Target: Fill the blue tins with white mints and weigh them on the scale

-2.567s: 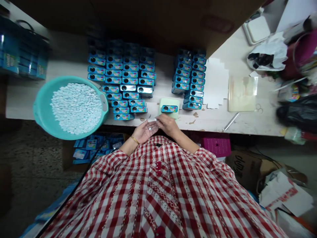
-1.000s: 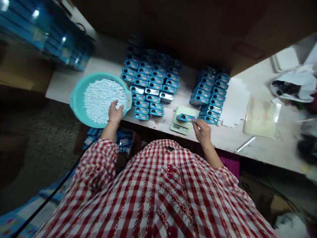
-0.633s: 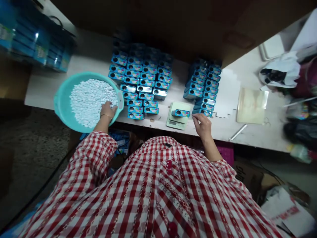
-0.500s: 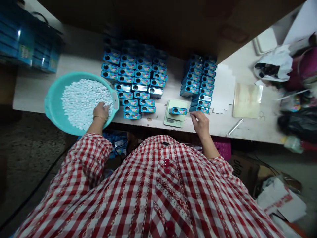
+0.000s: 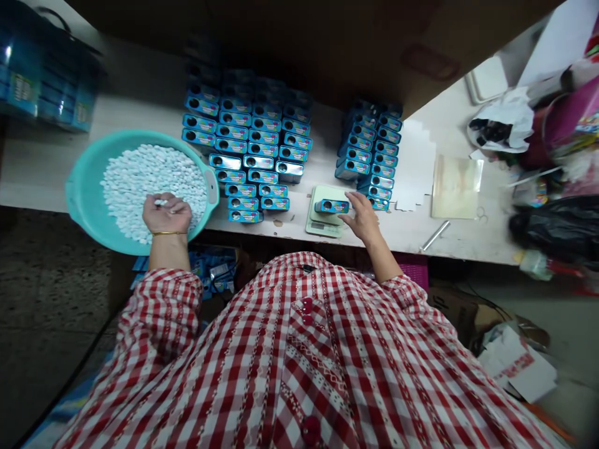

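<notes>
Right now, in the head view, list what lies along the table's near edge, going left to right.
From the left: teal basin of white pieces → large block of blue tins → scale bearing a single tin → right hand → metal rod → black bag.

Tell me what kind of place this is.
Probably a small hand-packing workshop. Rows of identical blue tins cover the bench, a teal basin holds loose white pellets, and a single tin sits on a small scale near the front edge.
</notes>
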Motion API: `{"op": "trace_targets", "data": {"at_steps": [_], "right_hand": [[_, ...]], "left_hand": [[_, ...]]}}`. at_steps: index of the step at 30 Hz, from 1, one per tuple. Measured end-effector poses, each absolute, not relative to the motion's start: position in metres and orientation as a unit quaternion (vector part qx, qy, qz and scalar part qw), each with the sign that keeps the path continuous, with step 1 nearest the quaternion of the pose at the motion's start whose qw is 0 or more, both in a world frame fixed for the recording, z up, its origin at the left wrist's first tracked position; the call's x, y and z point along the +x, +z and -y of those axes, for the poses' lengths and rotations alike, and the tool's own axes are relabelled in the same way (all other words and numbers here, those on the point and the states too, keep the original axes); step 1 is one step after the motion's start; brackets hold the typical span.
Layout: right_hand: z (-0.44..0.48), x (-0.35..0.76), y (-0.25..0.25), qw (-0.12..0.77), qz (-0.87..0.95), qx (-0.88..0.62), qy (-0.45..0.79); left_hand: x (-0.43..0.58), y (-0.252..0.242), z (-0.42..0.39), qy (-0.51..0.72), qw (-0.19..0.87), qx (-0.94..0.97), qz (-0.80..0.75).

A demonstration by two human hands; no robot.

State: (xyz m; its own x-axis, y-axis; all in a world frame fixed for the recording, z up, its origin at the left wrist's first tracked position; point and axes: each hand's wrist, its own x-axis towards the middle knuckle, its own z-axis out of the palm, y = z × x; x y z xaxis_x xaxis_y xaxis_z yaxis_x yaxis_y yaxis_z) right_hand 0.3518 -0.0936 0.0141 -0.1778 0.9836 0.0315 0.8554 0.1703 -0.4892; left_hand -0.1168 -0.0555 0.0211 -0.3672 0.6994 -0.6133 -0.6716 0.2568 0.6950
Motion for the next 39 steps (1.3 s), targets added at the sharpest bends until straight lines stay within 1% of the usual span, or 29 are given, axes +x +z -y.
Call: {"op": "trace_targets", "data": {"at_steps": [2,4,6,8,11,14,18,21,24,28,30,32,37,39], "right_hand": [[0.092,0.349,0.016,0.16,0.752,-0.611,0.187],[0.092,0.342,0.024,0.171,0.758,-0.604,0.178],[0.095,0.326,0.037,0.204,0.767,-0.583,0.173],[0.1,0.304,0.054,0.238,0.782,-0.544,0.189],[0.105,0.265,0.075,0.25,0.814,-0.477,0.218],[0.106,0.238,0.08,0.207,0.839,-0.464,0.196],[0.105,0.232,0.064,0.111,0.86,-0.472,0.159],[0.109,0.24,0.05,0.083,0.863,-0.472,0.157],[0.112,0.251,0.043,0.105,0.864,-0.464,0.165],[0.105,0.275,0.038,0.204,0.815,-0.505,0.195],[0.097,0.289,0.034,0.225,0.785,-0.541,0.2],[0.089,0.304,0.03,0.203,0.772,-0.572,0.188],[0.084,0.325,0.026,0.058,0.786,-0.599,0.143],[0.081,0.323,0.028,0.033,0.796,-0.586,0.149]], "left_hand": [[-0.106,0.031,0.056,0.641,0.601,-0.035,-0.476],[-0.086,0.044,0.058,0.642,0.647,-0.056,-0.408],[-0.053,0.056,0.062,0.6,0.698,-0.057,-0.387],[-0.013,0.064,0.067,0.535,0.739,-0.059,-0.405],[0.045,0.062,0.073,0.439,0.777,-0.075,-0.444],[0.082,0.051,0.079,0.4,0.799,-0.098,-0.438],[0.101,0.044,0.087,0.38,0.813,-0.093,-0.432],[0.109,0.042,0.09,0.372,0.814,-0.092,-0.436],[0.116,0.041,0.09,0.368,0.818,-0.102,-0.43],[0.121,0.038,0.087,0.373,0.821,-0.115,-0.417],[0.119,0.036,0.086,0.378,0.818,-0.122,-0.417],[0.115,0.035,0.086,0.382,0.812,-0.126,-0.424],[0.094,0.034,0.095,0.398,0.789,-0.131,-0.45],[0.084,0.034,0.101,0.405,0.778,-0.139,-0.459]]}}
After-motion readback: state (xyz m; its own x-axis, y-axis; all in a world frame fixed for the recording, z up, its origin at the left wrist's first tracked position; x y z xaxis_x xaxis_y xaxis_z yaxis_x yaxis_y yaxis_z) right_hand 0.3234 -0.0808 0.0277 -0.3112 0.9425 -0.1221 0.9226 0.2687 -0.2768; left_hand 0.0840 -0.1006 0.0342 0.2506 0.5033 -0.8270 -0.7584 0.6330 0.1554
